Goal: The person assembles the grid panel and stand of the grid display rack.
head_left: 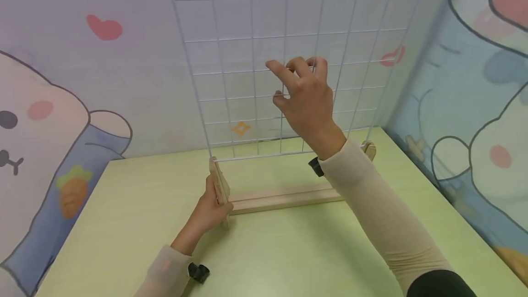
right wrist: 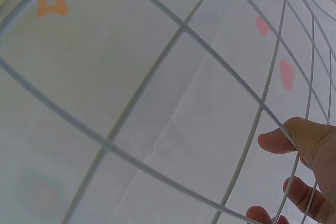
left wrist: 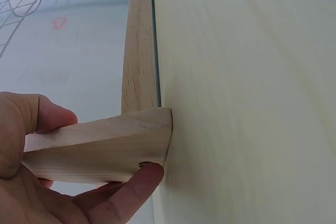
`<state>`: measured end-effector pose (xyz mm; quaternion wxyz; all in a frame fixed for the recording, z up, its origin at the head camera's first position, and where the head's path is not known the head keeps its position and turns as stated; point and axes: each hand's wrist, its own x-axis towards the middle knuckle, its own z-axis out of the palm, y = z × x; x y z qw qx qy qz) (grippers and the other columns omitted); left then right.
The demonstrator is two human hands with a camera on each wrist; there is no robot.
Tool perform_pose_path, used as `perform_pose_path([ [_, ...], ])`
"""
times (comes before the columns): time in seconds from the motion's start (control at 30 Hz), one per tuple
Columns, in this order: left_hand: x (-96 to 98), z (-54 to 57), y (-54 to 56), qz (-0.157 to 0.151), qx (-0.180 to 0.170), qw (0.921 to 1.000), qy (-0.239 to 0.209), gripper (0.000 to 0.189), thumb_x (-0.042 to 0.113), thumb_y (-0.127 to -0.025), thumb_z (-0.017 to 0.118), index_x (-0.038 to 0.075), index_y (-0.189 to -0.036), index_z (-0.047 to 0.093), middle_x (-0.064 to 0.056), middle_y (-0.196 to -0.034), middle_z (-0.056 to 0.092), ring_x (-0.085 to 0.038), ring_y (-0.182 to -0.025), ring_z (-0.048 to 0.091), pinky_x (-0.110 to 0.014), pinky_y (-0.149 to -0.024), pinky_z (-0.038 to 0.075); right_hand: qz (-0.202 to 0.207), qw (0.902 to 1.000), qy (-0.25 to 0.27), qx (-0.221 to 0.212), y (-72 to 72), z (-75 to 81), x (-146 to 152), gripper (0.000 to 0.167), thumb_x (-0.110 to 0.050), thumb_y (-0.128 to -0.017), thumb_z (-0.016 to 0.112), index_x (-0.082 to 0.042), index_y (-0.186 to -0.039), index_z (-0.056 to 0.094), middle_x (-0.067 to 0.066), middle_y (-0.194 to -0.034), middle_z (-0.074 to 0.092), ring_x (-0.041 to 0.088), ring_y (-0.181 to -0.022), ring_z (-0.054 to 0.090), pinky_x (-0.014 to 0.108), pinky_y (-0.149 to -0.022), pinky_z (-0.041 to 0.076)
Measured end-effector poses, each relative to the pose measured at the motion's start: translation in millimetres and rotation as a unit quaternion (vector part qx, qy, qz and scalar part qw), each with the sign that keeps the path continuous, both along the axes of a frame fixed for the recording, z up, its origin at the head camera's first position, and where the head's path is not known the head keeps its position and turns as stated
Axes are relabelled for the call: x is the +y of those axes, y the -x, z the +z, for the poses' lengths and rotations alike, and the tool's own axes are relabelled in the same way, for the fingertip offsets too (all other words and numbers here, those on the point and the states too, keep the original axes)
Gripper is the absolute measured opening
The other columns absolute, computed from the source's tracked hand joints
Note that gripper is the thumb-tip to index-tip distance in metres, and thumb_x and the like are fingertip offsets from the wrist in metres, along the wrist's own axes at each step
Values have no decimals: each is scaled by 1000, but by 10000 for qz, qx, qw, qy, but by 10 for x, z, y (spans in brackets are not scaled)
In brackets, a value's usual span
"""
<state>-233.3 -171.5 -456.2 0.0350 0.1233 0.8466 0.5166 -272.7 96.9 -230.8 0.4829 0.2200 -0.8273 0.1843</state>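
Observation:
A white wire grid panel [head_left: 255,155] stands upright, its bottom corners at the two wooden end pieces of a low stand. My right hand [head_left: 307,97] holds the grid around its middle; in the right wrist view the thumb [right wrist: 278,140] and fingertips curl about the wires. My left hand [head_left: 208,211] grips the stand's left end piece [left wrist: 100,148], thumb on one side and fingers on the other. A pale wooden crossbar [head_left: 284,201] runs between the end pieces. The right end piece [head_left: 370,150] is partly hidden behind my right arm.
The stand sits on a pale yellow-green table [head_left: 136,205]. Close behind the grid rises a wall [head_left: 148,95] with hearts and cartoon animals printed on it. Another printed wall [head_left: 474,81] borders the table's right side.

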Motion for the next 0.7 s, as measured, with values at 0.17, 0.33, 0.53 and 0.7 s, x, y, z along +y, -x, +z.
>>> perform_pose_path([
  [0.17, -28, -23, 0, 45, 75, 10000, 5, 94, -1, -90, 64, 6, -163, 6, -49, -148, 38, -60, -133, 49, -62, -86, 57, 19, 9999, -32, 133, -5, -13, -50, 53, 5, -84, 74, -20, -131, 72, 11, -108, 66, 47, -116, 49, 40, -47, 50],
  [0.33, -44, -26, 4, 37, 123, 9999, 66, 93, 0, -91, 63, 6, -163, 5, -50, -149, 37, -60, -132, 50, -62, -86, 57, -73, 9993, -338, 144, -37, -1, -139, 53, 4, -86, 75, -21, -132, 72, 9, -109, 65, 45, -116, 50, 39, -49, 52],
  [0.53, -17, -11, -1, -16, 110, 9999, 17, 93, 0, -92, 63, 7, -164, 4, -49, -152, 33, -60, -135, 47, -63, -90, 56, -130, 9982, -575, 98, -57, -40, -175, 52, 3, -85, 78, -21, -131, 72, 9, -108, 66, 43, -116, 51, 38, -49, 53],
  [0.7, -7, 13, -11, -52, 145, 9999, 7, 93, 0, -92, 63, 6, -164, 4, -50, -152, 32, -61, -135, 46, -65, -91, 55, -108, 9987, -479, 155, -54, -65, -142, 52, 4, -86, 76, -21, -131, 73, 9, -107, 66, 44, -116, 51, 38, -49, 53],
])
